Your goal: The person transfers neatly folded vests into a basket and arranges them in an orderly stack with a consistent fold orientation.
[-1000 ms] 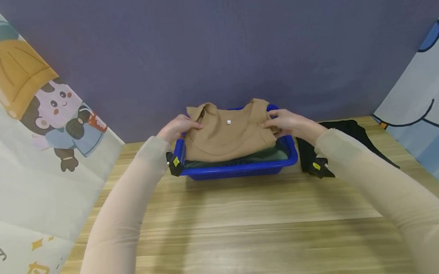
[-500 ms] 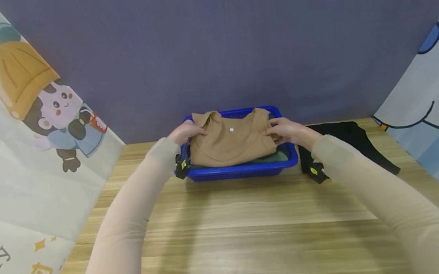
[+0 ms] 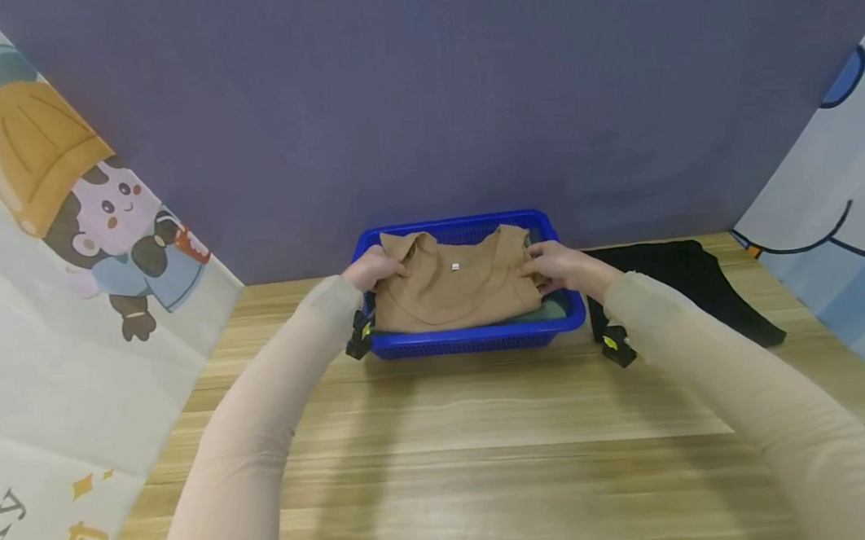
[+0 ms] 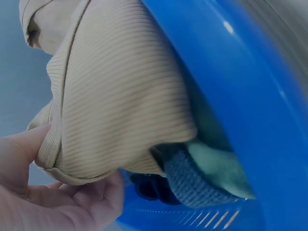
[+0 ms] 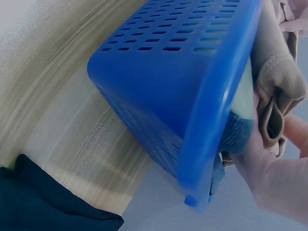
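Note:
A folded tan ribbed top with a small white neck label lies over the blue plastic basket. My left hand pinches its left edge, the thumb above and the fingers beneath, as the left wrist view shows. On the opposite edge my right hand grips the cloth between thumb and fingers. Under the top, green cloth and a blue-grey knitted piece sit inside the basket. The right wrist view shows the top's folded edge above the basket rim.
To the right of the basket a black garment lies on the wooden table. A dark grey-blue panel stands close behind the basket. Printed cartoon sheets flank the table on both sides.
Both hands have lowered the tan top toward the near side of the basket, so the basket's back rim now shows. The left hand has also shifted right. The black garment stays put.

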{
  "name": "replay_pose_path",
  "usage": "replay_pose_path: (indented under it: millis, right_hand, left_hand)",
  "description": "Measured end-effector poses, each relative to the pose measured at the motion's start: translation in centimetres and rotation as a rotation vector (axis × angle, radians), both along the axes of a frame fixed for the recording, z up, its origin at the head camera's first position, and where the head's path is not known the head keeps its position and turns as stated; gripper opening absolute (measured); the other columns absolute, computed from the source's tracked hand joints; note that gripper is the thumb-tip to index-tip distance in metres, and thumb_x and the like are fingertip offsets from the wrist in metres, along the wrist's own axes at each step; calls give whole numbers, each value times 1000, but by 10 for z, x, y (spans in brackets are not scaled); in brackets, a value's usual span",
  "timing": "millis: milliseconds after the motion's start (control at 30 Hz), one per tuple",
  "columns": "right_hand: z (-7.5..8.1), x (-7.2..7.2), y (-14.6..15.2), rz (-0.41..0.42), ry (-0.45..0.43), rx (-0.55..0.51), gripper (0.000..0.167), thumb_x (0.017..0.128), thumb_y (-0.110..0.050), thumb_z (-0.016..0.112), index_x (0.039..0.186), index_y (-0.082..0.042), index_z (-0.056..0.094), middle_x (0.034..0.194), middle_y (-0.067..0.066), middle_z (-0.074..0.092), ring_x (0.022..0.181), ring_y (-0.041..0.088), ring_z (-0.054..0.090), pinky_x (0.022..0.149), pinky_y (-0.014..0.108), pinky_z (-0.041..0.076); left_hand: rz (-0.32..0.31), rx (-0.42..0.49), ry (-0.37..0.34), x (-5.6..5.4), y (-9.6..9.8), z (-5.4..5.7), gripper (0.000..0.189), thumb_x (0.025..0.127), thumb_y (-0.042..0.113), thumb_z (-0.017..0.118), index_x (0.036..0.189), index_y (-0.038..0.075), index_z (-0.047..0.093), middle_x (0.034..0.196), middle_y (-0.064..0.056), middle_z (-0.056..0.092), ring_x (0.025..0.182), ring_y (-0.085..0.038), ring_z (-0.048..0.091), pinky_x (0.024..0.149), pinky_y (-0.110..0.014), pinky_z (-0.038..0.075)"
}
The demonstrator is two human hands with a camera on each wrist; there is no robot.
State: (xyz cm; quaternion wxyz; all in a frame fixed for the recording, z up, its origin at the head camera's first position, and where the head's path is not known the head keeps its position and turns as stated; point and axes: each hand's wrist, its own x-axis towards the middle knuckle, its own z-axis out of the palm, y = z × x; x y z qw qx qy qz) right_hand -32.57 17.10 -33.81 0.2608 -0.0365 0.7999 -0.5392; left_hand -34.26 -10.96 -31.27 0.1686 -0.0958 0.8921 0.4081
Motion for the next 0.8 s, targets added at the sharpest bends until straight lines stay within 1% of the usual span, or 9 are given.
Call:
replay_pose_path:
  millis: [133,233,367,400,467,533,600,700,800]
  right_hand:
    - [-2,-2,-1,-11,0,-7,65,90,-9,49,140,2,10,137,24,23,119,36,36,90,46,41]
    - [-5,-4,-1,-15,4,3,61,90,-9,48,139,3,13,136,24,26,117,36,38,87,43,44]
    - [-9,-4,-2,-17,21,37,59,90,-8,48,138,5,16,130,23,31,106,29,45,78,36,49]
    - [-9,-4,-2,-19,28,43,58,90,-7,48,137,6,17,126,21,34,100,25,47,74,34,49]
    - [-10,-3,-3,-25,44,58,40,89,-7,49,124,7,35,105,17,44,82,19,48,66,29,48]
    - [-11,-3,-3,-29,57,64,14,88,-6,50,95,4,43,83,9,44,67,14,43,59,26,45]
    - [-12,-2,-4,-29,63,69,22,87,-5,51,76,-4,33,68,3,37,59,12,38,56,26,41]
    - [-13,-2,-4,-25,63,72,32,87,-4,51,69,-9,25,60,0,33,55,11,36,55,27,39]
    - [-14,-3,-5,-18,69,87,34,87,-4,51,69,-9,24,58,-1,32,54,11,36,56,27,39]
  left_hand:
    - [-2,-1,5,-10,-1,-9,41,81,8,61,115,-3,42,114,-15,48,97,-26,55,80,-37,48]
    - [-36,34,24,-43,-15,-40,43,76,9,67,110,-3,44,107,-14,50,91,-25,57,73,-39,50]
    - [-53,30,55,-107,-40,-102,49,66,14,76,103,-1,47,99,-12,52,78,-23,59,62,-38,51]
    - [-41,7,46,-116,-42,-111,52,66,14,75,107,1,47,104,-11,52,82,-23,58,65,-39,51]
    - [-37,-46,58,-132,-47,-127,58,65,17,76,112,0,46,108,-12,51,82,-23,57,62,-38,51]
    - [-38,-77,33,-132,-46,-126,71,67,18,76,125,2,39,123,-13,44,94,-24,55,70,-39,50]
    - [-46,-124,34,-122,-42,-118,79,68,19,75,131,0,32,131,-14,37,102,-25,50,73,-38,49]
    - [-68,-177,39,-114,-37,-112,86,67,19,76,134,-3,27,136,-18,30,109,-29,45,77,-38,48]
    - [-65,-198,29,-129,-41,-127,92,65,19,78,136,-2,24,140,-16,25,117,-29,39,84,-39,45]
